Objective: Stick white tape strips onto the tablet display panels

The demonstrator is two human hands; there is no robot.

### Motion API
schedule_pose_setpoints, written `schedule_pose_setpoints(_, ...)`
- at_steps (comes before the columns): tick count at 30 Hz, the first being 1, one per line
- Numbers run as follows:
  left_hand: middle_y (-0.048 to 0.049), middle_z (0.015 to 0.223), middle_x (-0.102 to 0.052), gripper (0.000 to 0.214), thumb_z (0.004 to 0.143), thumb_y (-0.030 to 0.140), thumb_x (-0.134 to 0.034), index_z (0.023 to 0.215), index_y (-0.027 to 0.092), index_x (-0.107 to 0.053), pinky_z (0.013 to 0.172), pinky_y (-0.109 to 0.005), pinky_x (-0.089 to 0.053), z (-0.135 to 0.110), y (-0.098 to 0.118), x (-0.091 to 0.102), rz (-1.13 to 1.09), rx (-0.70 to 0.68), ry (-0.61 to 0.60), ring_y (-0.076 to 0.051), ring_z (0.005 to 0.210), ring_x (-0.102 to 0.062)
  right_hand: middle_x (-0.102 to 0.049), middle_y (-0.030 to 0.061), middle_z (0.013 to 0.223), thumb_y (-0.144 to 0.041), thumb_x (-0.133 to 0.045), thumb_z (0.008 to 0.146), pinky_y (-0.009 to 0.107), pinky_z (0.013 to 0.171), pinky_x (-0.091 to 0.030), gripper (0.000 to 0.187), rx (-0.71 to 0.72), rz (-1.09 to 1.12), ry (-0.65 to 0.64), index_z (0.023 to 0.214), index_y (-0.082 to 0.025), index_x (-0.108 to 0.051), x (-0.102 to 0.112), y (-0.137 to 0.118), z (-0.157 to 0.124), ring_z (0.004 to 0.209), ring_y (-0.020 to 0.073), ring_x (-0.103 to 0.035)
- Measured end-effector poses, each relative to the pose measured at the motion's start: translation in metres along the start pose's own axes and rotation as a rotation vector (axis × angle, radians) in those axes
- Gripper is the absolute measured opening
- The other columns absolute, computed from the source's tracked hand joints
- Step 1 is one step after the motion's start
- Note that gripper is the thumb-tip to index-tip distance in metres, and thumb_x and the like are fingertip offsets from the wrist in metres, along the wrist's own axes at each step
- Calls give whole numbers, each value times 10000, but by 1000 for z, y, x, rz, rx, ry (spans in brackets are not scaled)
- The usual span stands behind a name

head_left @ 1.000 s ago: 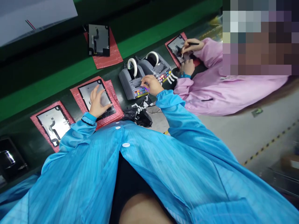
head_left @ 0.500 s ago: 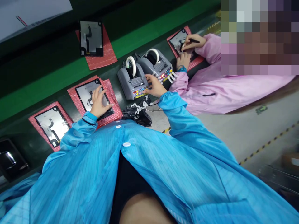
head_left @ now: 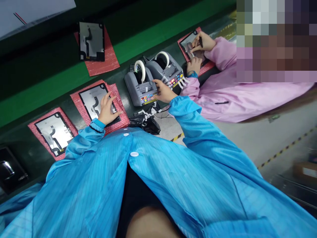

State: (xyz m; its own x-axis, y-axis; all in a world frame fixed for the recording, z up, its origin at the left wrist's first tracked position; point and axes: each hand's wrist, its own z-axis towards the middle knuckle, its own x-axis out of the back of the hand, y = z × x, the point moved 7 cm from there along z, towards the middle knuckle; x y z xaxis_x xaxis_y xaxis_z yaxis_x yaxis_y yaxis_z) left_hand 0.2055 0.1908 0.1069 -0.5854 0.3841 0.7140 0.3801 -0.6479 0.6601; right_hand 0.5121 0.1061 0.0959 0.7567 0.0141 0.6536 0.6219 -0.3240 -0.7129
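Note:
My left hand (head_left: pixel 107 110) hovers over or rests on a tablet-like screen panel (head_left: pixel 86 99), its fingers spread and nothing seen in them. A dark ribbon cable lies on that panel's silvery back, and red bubble wrap (head_left: pixel 120 107) lies under it. At the front right corner of a grey tape dispenser (head_left: pixel 133 89) is my right hand (head_left: pixel 163 92), fingers apart, thumb side close to the coloured buttons. Whether it presses one I cannot tell. The dispenser carries a white tape roll (head_left: pixel 140 71), and a short white strip (head_left: pixel 146 89) shows at its slot.
Beside it stands a second tape dispenser (head_left: pixel 170 67) with strips hanging off its front. Further panels lie at left (head_left: pixel 51 127) and back (head_left: pixel 95 36). A black bag (head_left: pixel 151 127) with white scraps sits at the table edge. A pink-sleeved co-worker handles another panel (head_left: pixel 184 43) at right.
A short white strip now shows at the nearer dispenser's slot. My left hand has shifted slightly right over the panel; my right hand has hardly moved. The co-worker's upper hand has changed its pose.

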Motion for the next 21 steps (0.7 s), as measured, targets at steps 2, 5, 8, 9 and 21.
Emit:
schedule_pose_setpoints(2,-211,1517,-401,889,724,856,-593,1326,208,-504,1171,-625,-250,-1,-2,-1,-2,13,-12,-403,1421,-364,-559,103,1244,-187,-782,566,480,963,-544,1021,-51,0,-40,1468,-197,-303,-2,2,1,1029,261,-630)
schedule_pose_setpoints(5,-221,1512,-404,903,718,862,-592,1325,198,-511,1172,-636,-234,-4,-4,-1,-4,47,-15,-414,1426,-354,-590,93,1171,-192,-811,587,475,988,-529,1086,-92,-67,-15,1503,-193,-229,-1,-3,0,1029,272,-648)
schedule_pose_setpoints(8,-228,1512,-403,914,709,869,-591,1315,188,-523,1180,-612,-242,-4,-3,-1,-10,70,-21,-408,1427,-357,-625,109,1110,-237,-829,646,487,1041,-487,1115,-125,-155,9,1532,-161,-157,0,-13,-3,1093,306,-640)
schedule_pose_setpoints(9,-222,1517,-402,909,706,869,-594,1311,194,-524,1181,-600,-250,-4,-2,-2,-12,78,-28,-400,1428,-359,-634,118,1097,-250,-832,654,493,1041,-483,1128,-142,-179,4,1538,-140,-140,1,-15,-4,1095,316,-642)
schedule_pose_setpoints(21,-186,1504,-438,829,709,733,-697,1321,201,-526,1216,-571,-215,2,-47,36,37,230,71,-398,1440,-338,-658,152,1163,-188,-801,603,522,1040,-482,1197,-169,-266,-25,1580,-114,-113,4,-12,4,1105,343,-662)
